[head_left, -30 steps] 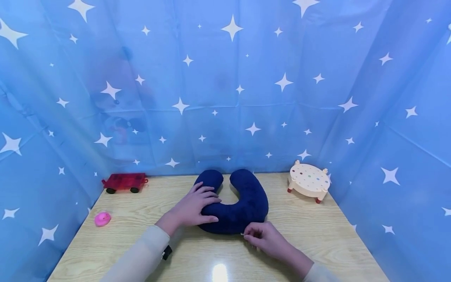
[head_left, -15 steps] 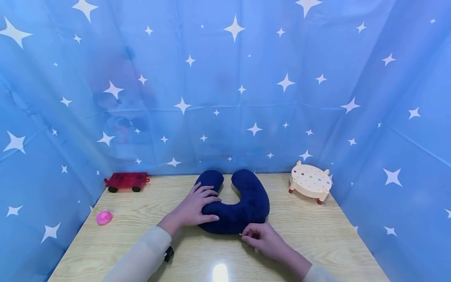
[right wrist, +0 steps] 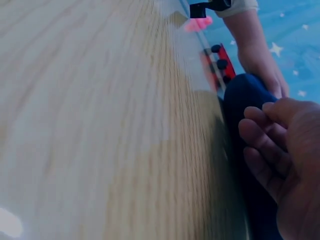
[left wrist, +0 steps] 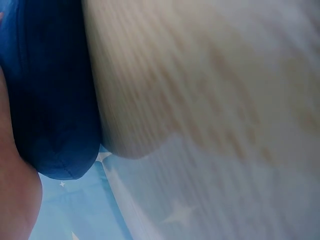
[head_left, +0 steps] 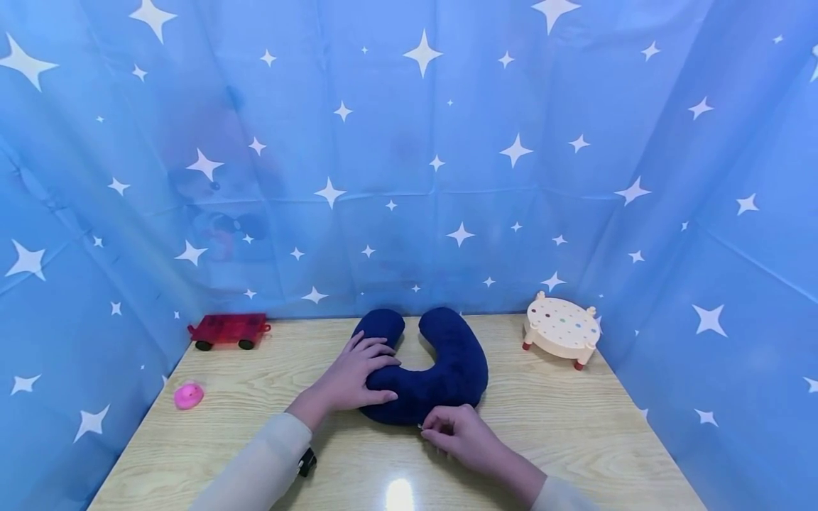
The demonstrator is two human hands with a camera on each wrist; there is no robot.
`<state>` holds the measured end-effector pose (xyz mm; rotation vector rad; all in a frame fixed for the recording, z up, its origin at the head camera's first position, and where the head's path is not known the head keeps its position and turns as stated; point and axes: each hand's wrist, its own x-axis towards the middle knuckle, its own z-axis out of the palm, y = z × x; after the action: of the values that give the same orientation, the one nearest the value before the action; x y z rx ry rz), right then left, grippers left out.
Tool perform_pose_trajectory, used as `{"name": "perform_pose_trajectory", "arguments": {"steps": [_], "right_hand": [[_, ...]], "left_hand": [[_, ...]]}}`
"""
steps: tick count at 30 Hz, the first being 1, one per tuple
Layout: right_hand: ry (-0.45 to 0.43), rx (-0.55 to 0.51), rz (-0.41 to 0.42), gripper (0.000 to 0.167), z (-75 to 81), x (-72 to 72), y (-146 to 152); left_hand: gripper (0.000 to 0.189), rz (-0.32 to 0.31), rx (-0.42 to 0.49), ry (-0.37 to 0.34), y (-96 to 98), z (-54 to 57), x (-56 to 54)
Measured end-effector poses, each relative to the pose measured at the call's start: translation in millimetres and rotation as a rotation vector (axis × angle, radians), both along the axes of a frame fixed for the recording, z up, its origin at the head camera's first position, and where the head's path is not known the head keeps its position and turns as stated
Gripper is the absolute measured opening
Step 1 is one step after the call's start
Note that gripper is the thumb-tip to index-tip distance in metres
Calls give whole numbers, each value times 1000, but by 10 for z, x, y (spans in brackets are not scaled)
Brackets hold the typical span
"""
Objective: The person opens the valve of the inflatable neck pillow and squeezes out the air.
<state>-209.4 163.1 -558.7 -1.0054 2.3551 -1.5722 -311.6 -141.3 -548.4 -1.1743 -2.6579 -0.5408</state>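
Observation:
A navy blue U-shaped neck pillow (head_left: 441,376) lies on the table with its two ends pointing to the back. My left hand (head_left: 354,372) rests on the pillow's left arm, fingers spread over the top. At the near edge of the pillow, my right hand (head_left: 463,436) pinches a small pale zipper pull (head_left: 420,426) between thumb and forefinger; only its tip shows. In the right wrist view the other fingers of the right hand (right wrist: 292,150) curl loosely beside the pillow. The left wrist view shows the pillow (left wrist: 55,90) with part of the left hand (left wrist: 17,190) along it.
A red toy wagon base (head_left: 230,331) with black wheels stands at the back left. In front of it lies a small pink toy (head_left: 188,395). A cream, dotted toy table (head_left: 562,326) with red feet stands back right. Blue star-patterned curtain (head_left: 409,142) encloses the wooden table (head_left: 575,440).
My right hand has slid left along the pillow's near edge with the zipper pull, mostly in the last half second. The left hand and the pillow have stayed in place.

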Motion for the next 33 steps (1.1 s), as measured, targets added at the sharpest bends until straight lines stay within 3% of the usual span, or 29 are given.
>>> {"name": "perform_pose_trajectory", "arguments": {"steps": [18,23,26,33], "right_hand": [[-37,31,-44,8,-35,23,-284],[-50,39,-59,9,-55,35,-296],[-44,44,-56,8,-57,44,-289],[-37,41,-48,8,-33,42,-287]], "left_hand": [[67,0,18,15,8,-2,27],[73,16,52,-40,18,1,60],[83,61,103,-104,23,-16,75],[99,235,261,-264,-1,-38,21]]}}
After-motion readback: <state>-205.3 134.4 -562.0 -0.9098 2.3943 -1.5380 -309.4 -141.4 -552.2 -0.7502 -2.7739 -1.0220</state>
